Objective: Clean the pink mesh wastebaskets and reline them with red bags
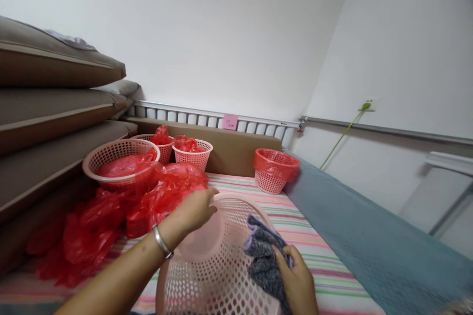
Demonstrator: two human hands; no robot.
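Note:
A large pink perforated plastic basket (207,275) is tilted in front of me, its open side toward me. My left hand (197,209), with a silver bangle at the wrist, is closed on the basket's far upper rim. In my right hand (295,275) is a bunched grey cloth (264,256) with a lilac underside, held at the right of the basket's opening. Whether the cloth touches the basket wall I cannot tell. Just left of the basket lies a heap of red plastic bags (166,197).
More pink baskets holding red bags, including a wide one (90,165) and a small one (199,160), stand at the back left. A red-lined basket (271,182) is farther right. Stacked brown cushions (55,108) rise at left; a blue-grey surface (351,221) runs along the right.

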